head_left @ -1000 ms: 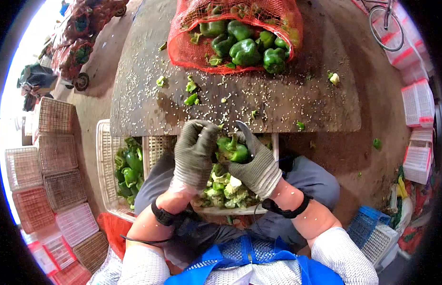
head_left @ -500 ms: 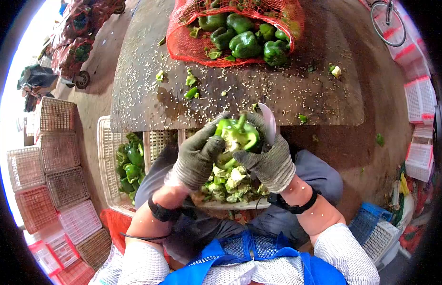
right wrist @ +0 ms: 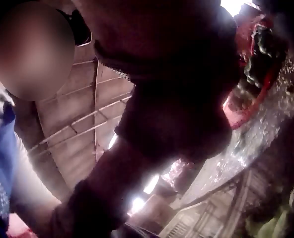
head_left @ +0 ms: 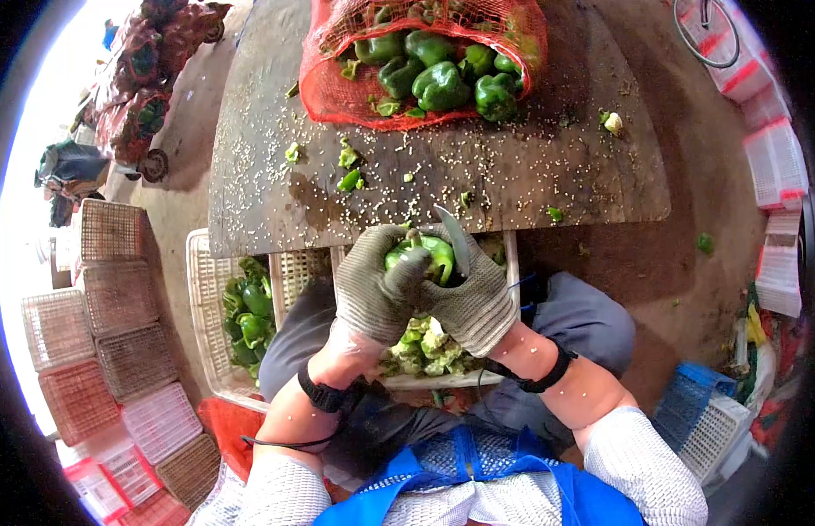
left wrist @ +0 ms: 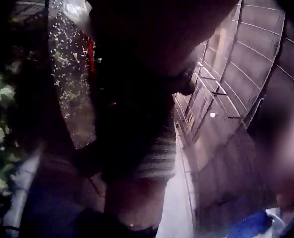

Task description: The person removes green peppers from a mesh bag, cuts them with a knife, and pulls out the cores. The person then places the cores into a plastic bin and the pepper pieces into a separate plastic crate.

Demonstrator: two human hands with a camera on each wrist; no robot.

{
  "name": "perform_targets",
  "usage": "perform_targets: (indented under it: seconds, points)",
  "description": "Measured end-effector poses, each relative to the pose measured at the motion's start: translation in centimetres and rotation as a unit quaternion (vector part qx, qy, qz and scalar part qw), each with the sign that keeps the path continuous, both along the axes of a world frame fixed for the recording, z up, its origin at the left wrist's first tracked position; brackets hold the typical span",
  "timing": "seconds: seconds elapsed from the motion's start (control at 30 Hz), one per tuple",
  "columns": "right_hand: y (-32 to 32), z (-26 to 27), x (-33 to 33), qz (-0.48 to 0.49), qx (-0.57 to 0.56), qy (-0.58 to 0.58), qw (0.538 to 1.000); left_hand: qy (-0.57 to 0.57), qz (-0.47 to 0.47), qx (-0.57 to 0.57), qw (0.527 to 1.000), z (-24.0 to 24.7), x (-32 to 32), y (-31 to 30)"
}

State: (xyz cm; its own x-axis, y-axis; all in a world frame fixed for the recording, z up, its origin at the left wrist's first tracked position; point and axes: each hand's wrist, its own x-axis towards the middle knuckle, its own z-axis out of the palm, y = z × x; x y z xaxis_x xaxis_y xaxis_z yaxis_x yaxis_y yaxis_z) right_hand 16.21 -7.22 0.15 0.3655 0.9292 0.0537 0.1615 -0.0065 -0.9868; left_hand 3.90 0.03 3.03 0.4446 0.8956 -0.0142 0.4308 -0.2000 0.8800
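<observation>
In the head view a green pepper point(head_left: 435, 254) is held between both gloved hands, just off the near edge of the board point(head_left: 355, 215). My left hand point(head_left: 377, 285) grips it from the left, thumb across its front. My right hand point(head_left: 473, 298) has its fingers curled around a knife point(head_left: 454, 238), whose curved blade points up beside the pepper, and its thumb is near the pepper's underside. Below the hands lie pale green pepper cores point(head_left: 425, 346) in a crate. Both wrist views are dark; the left hand point(left wrist: 132, 129) and right hand point(right wrist: 182, 119) show as shadowed shapes.
A red mesh bag point(head_left: 324, 92) of green peppers lies at the board's far side. Seeds and scraps point(head_left: 348, 180) are scattered over the board. At the left stands a white crate point(head_left: 201, 324) holding peppers; stacked crates point(head_left: 118, 302) line the floor beyond it.
The pepper was tilted with its pale inside showing half a second ago; now it sits lower, stem up, more enclosed by both hands. The knife has shifted left and down with the right hand.
</observation>
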Motion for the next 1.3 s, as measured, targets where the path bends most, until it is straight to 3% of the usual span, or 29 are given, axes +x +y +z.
perform_targets:
  seconds: [0.07, 0.1, 0.17, 0.3, 0.37, 0.4, 0.43, 0.53, 0.63, 0.67, 0.7, 0.73, 0.8, 0.83, 0.87, 0.9, 0.93, 1.0, 1.1, 1.13, 1.2, 1.23, 1.3]
  points:
    - [0.2, 0.8, -0.2, -0.009, 0.010, 0.011, 1.000, -0.085, 0.020, -0.035, 0.996, -1.1, 0.1, -0.1]
    - [0.4, 0.1, -0.9, -0.055, 0.001, -0.017, 0.998, -0.109, 0.047, -0.084, 0.989, -1.9, 0.1, 0.0]
    - [0.3, 1.2, -1.0, -0.052, -0.043, -0.040, 0.997, -0.153, 0.102, -0.182, 0.966, -3.2, 0.4, 0.6]
    - [0.1, 1.2, -1.6, -0.077, -0.060, -0.091, 0.991, -0.081, 0.032, -0.128, 0.988, -3.6, 0.7, 2.0]
    - [-0.5, 0.8, -1.8, -0.081, -0.066, -0.126, 0.987, -0.114, 0.060, -0.282, 0.951, -4.0, 1.2, 2.6]
    - [-0.7, 0.7, -1.8, -0.075, -0.068, -0.119, 0.988, -0.150, 0.105, -0.401, 0.898, -4.1, 1.6, 2.9]
    - [-0.9, 0.5, -1.9, -0.067, -0.069, -0.113, 0.989, -0.116, 0.061, -0.412, 0.902, -4.1, 1.2, 3.5]
    - [-1.4, 0.6, -1.7, -0.037, -0.046, -0.126, 0.990, -0.247, 0.037, -0.631, 0.734, -2.9, 1.4, 3.3]
    - [-1.3, 0.8, -0.8, -0.009, -0.026, -0.118, 0.993, -0.236, 0.120, -0.548, 0.793, 1.3, 2.6, 1.8]
    - [-1.0, 0.4, 0.2, 0.029, -0.005, -0.114, 0.993, -0.256, 0.062, -0.585, 0.767, -3.2, 1.6, 2.9]
    - [-0.6, 1.2, 0.5, 0.018, -0.034, -0.023, 0.999, -0.299, 0.063, -0.628, 0.715, -5.7, 1.5, 3.1]
    - [-0.2, 2.0, 0.7, 0.004, -0.064, 0.066, 0.996, -0.356, 0.096, -0.620, 0.693, -5.3, 1.8, 3.0]
    - [0.1, 1.4, 1.6, 0.028, -0.101, -0.034, 0.994, -0.397, 0.187, -0.589, 0.679, -3.2, 3.3, 2.9]
    - [0.1, 1.4, 1.7, 0.022, -0.094, 0.014, 0.995, -0.434, 0.157, -0.587, 0.665, -4.4, 1.5, 3.4]
    - [0.0, 1.5, 1.7, 0.015, -0.089, 0.063, 0.994, -0.420, 0.197, -0.553, 0.692, -4.1, 0.8, 4.0]
    - [-0.3, 1.2, 2.2, 0.007, -0.137, 0.016, 0.990, -0.400, 0.237, -0.519, 0.717, -3.8, 0.1, 4.6]
    - [-0.3, 0.2, 2.6, -0.009, -0.109, 0.055, 0.992, -0.436, 0.175, -0.511, 0.720, -3.7, -1.6, 5.4]
    - [-0.4, 0.9, 2.9, -0.031, -0.072, 0.039, 0.996, -0.314, 0.147, -0.466, 0.814, -0.6, -2.5, 5.0]
    - [-0.2, 0.8, 2.0, -0.052, -0.050, -0.068, 0.995, -0.100, -0.027, -0.427, 0.898, 1.1, -3.1, 3.3]
    - [-0.4, -0.8, 1.9, -0.041, -0.009, -0.176, 0.984, -0.057, -0.029, -0.467, 0.882, 1.4, -2.9, 2.4]
    - [-0.6, 0.1, 0.8, -0.024, -0.045, -0.168, 0.985, -0.040, -0.101, -0.297, 0.949, 1.4, -2.4, 1.7]
    - [-0.7, -0.4, 0.8, 0.006, -0.007, -0.184, 0.983, 0.034, -0.120, -0.291, 0.949, 2.1, -2.6, 2.1]
    - [-0.6, -1.4, -0.1, 0.022, 0.046, -0.260, 0.964, -0.022, -0.115, -0.331, 0.936, 0.1, -2.0, 1.6]
